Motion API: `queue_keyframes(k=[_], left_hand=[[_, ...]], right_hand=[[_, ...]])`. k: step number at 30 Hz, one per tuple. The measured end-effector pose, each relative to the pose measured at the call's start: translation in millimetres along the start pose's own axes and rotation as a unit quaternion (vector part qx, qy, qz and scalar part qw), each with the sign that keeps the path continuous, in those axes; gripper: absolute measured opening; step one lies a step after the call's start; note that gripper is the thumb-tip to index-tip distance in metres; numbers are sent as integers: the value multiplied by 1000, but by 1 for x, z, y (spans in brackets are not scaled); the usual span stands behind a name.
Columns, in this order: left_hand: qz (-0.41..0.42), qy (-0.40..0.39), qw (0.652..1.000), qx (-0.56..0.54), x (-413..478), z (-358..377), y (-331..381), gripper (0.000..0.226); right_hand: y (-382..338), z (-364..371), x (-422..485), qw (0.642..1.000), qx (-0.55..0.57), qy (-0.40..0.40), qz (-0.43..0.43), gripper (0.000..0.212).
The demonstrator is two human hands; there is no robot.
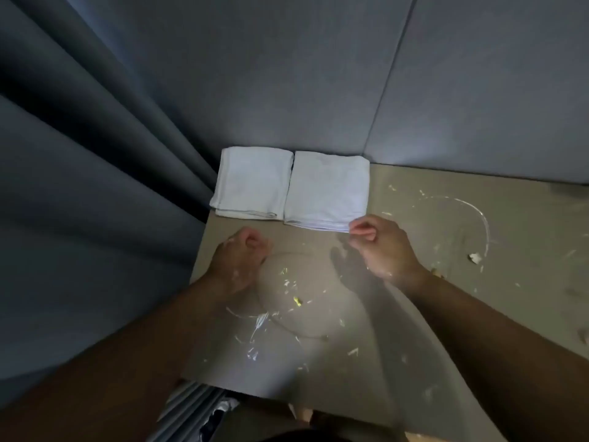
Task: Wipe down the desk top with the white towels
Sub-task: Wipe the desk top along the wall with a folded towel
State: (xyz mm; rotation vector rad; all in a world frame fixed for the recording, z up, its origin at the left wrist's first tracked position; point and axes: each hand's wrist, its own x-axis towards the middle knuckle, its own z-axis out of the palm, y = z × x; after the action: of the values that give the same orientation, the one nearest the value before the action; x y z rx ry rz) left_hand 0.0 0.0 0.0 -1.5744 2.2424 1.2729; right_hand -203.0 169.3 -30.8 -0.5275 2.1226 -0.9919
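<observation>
Two folded white towels lie side by side at the back left of the beige desk top [414, 314], against the wall: the left towel [251, 183] and the right towel [326, 191]. My right hand [382, 247] pinches the near right corner of the right towel between thumb and fingers. My left hand [240, 260] hovers over the desk near its left edge, fingers curled in a loose fist with nothing in it. White smears and streaks [258, 323] and small crumbs [475, 257] cover the desk top.
A dark blue curtain [95, 186] hangs along the desk's left edge. A grey padded wall [318, 74] stands behind the towels. A curved white smear [478, 215] marks the right side of the desk. The near desk edge runs along the bottom.
</observation>
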Motion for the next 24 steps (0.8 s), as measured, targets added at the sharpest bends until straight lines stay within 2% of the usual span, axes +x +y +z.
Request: queue_keyframes(k=[2,4,9,14,18,24], left_hand=[[42,48,993,95,25,-1,10,32],[85,79,982,146,50,-5,21,43],[156,68,944,281,110,-15,25,57],[198,12,893,404,156,-13,2,64],[263,50,877,399,173,0,-23,72],[310,111,868,372,183,11,-36,71]], right_hand=[[-16,3,26,990,-112,12,-86,23],[-33,9,52,968,-192,1,-161,34],[-47,28,107,892,-380,-42,-240,67],[-32,49,132,850,-464,-92,-231,75],[-13,64,135,833,-497,-29,-241,86],[-8,79,144,843,-493,48,-210,90]])
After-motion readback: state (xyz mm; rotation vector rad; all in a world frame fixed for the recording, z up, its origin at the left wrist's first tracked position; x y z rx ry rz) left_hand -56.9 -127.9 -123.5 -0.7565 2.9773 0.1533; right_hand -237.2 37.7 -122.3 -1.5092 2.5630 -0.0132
